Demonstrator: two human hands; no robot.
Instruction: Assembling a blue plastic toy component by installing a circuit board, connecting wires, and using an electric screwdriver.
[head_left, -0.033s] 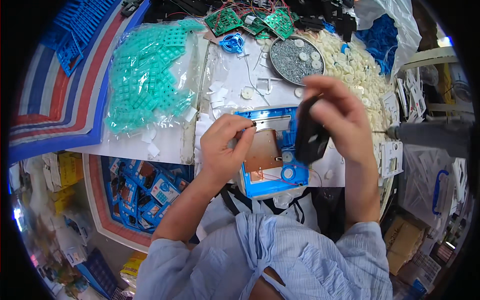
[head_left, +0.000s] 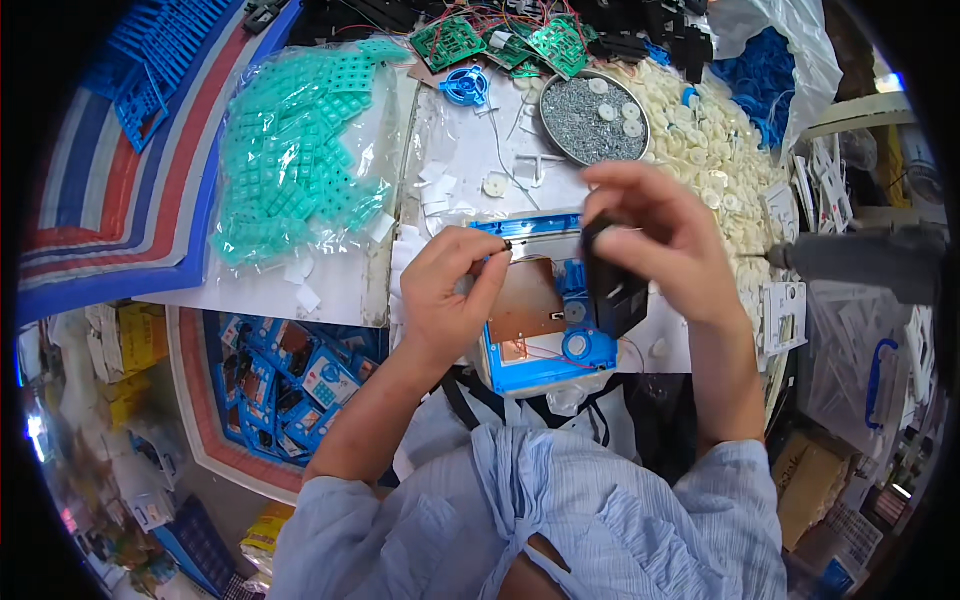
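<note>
Two hands work over one blue tray (head_left: 530,372) on the surface. The left hand (head_left: 452,290) pinches a small dark screw (head_left: 508,244) at the tray's top edge, fingers closed tight on it. The right hand (head_left: 665,240), curled shut, grips one black block (head_left: 612,282) over the tray's right side. One brown board (head_left: 525,300) lies inside the tray; it looks thin and brittle, best held by its edges. Beyond the tray sits one round dish (head_left: 590,125) of screws.
</note>
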